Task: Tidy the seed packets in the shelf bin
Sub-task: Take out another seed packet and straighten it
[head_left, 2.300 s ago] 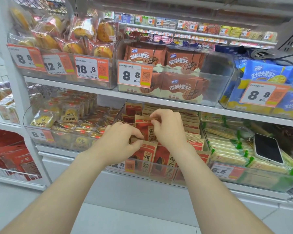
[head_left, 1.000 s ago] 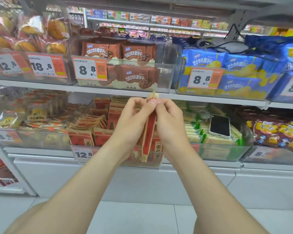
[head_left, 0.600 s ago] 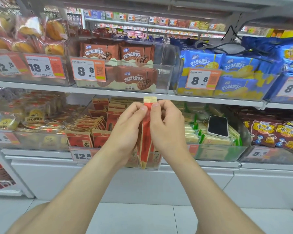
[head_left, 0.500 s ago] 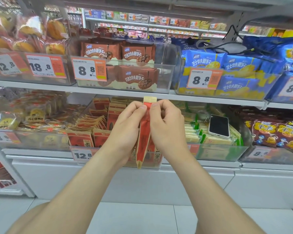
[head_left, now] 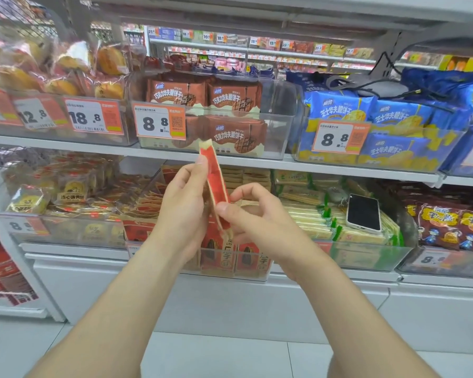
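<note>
Now the seed packet (head_left: 215,181) no longer hangs straight down from two pinches at its top edge. Half a second ago both hands held it there; since then the right hand (head_left: 260,222) has gone down to the lower end, so the packet stands edge-on and leans, its top toward 11 o'clock. I judge that it is being turned or straightened before it returns to the row, so the tidying is in the middle, not finished. The left hand (head_left: 183,211) grips the upper half, with one fingertip high on the red face. The right thumb and forefinger pinch the lower end, and the other fingers are loosely bent. The packet is in the air; the shelf bin (head_left: 254,271) with the other packets (head_left: 221,257) is just under it, at 6 o'clock. A phone (head_left: 363,212) lies in the neighbour bin at 3 o'clock.
</note>
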### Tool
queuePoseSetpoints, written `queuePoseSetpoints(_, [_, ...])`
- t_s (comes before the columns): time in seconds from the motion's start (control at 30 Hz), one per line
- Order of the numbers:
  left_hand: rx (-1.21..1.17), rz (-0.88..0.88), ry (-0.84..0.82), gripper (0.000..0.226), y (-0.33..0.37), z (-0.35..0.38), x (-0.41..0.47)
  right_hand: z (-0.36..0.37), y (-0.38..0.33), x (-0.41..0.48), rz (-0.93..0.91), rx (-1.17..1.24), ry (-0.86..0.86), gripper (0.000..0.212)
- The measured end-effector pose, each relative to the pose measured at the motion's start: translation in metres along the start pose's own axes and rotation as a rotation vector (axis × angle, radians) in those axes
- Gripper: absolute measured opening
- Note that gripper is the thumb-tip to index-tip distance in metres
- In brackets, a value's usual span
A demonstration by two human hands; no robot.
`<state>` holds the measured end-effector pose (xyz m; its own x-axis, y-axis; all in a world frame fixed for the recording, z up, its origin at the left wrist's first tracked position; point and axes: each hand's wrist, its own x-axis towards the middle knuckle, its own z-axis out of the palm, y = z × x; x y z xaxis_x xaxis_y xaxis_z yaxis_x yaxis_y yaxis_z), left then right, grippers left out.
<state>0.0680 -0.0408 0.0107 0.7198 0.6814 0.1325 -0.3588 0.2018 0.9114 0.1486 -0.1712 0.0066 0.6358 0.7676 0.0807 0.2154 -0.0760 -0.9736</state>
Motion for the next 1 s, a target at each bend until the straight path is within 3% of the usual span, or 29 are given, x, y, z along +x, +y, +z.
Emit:
queuePoseSetpoints(0.13, [0.246, 0.072, -0.109, 0.032, -0.004, -0.003, -0.006, 0.004, 0.005, 0.007, -0.248, -0.076, 0.253, 0.025])
queuePoseSetpoints(0.23, [0.37, 0.041, -0.19, 0.029, -0.007, -0.003, -0.012, 0.002, 0.007, 0.01, -0.248, -0.127, 0.362, 0.036])
queuePoseSetpoints(0.43, [0.548, 0.12, -0.198, 0.021, -0.004, -0.011, -0.013, 0.003, 0.009, 0.012, -0.168, -0.026, 0.297, 0.039])
queuePoseSetpoints(0.63, [0.636, 0.158, -0.21, 0.022, -0.003, -0.017, -0.012, 0.004, 0.013, 0.013, -0.28, -0.39, 0.362, 0.038])
queuePoseSetpoints(1.0, [0.523, 0.078, -0.203, 0.017, 0.003, -0.018, -0.013, 0.01, 0.009, 0.014, -0.132, 0.056, 0.287, 0.045])
